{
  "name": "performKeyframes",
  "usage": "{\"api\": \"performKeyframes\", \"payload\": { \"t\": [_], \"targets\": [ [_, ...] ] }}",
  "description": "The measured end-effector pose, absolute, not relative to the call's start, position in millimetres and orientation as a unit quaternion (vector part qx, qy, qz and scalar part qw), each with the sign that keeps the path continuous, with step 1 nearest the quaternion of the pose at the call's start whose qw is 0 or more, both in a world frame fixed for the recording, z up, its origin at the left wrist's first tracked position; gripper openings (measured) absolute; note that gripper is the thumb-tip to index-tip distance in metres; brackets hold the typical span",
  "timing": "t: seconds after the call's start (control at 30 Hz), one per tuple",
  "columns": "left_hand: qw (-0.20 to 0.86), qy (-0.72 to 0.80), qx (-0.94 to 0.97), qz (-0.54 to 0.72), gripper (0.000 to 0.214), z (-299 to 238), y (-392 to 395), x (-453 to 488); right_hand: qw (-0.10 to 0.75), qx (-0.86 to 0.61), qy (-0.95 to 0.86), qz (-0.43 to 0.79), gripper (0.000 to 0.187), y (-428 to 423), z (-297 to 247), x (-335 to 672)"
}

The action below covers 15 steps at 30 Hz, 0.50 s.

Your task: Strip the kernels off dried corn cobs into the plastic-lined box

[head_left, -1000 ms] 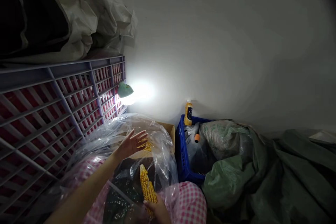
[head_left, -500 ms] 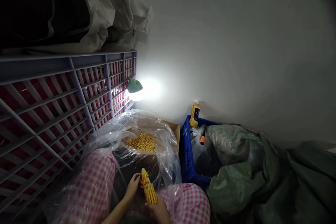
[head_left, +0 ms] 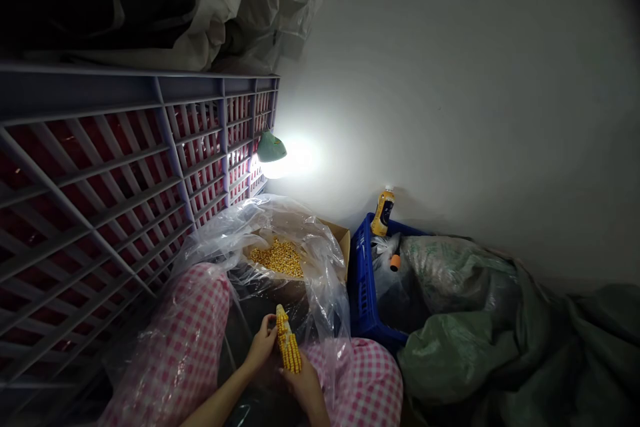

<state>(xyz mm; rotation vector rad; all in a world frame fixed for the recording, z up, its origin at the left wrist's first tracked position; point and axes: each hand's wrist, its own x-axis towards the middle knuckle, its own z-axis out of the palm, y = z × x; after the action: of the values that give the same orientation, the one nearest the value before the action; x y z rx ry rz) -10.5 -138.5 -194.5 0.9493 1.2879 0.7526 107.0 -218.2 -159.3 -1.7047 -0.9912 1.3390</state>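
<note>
A yellow corn cob (head_left: 290, 351) is held upright at a slant between my knees, with a pale strip near its top where kernels are gone. My right hand (head_left: 304, 383) wraps round its lower end. Curled fingers of my left hand (head_left: 265, 339) press against the cob's upper left side; the fingertips are partly hidden. Just beyond the hands, a clear plastic bag (head_left: 327, 280) is spread open in a cardboard box (head_left: 341, 235). Loose corn kernels (head_left: 278, 257) lie heaped inside the bag.
A purple slatted crate (head_left: 173, 147) rises at the left, with a lit green-topped lamp (head_left: 271, 147) hanging on it. To the right stands a blue basket (head_left: 364, 290) holding bags and a yellow bottle (head_left: 383, 212). Dark green sheeting (head_left: 450, 353) spreads beyond it.
The camera view has turned slightly left and down, so the surroundings sit farther right and higher. Both hands keep the corn cob between them, its grip little altered.
</note>
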Motion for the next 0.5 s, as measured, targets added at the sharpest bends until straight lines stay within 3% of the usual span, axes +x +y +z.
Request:
{"api": "performKeyframes", "payload": {
  "t": [0.17,0.3,0.43,0.5],
  "targets": [
    [0.620,0.569,0.427,0.329,0.039,-194,-144,-10,0.369,-0.663,-0.386,0.524,0.044,-219,-156,107],
    [0.605,0.608,0.464,0.222,0.032,-178,-134,-8,0.374,-0.663,-0.384,0.523,0.044,-220,-150,107],
    [0.599,0.591,0.521,0.142,0.014,-142,-87,-4,0.365,-0.672,-0.380,0.520,0.036,-220,-149,106],
    [0.607,0.569,0.544,0.111,0.017,-121,-53,0,0.358,-0.679,-0.378,0.518,0.032,-221,-151,105]
  ]
}}
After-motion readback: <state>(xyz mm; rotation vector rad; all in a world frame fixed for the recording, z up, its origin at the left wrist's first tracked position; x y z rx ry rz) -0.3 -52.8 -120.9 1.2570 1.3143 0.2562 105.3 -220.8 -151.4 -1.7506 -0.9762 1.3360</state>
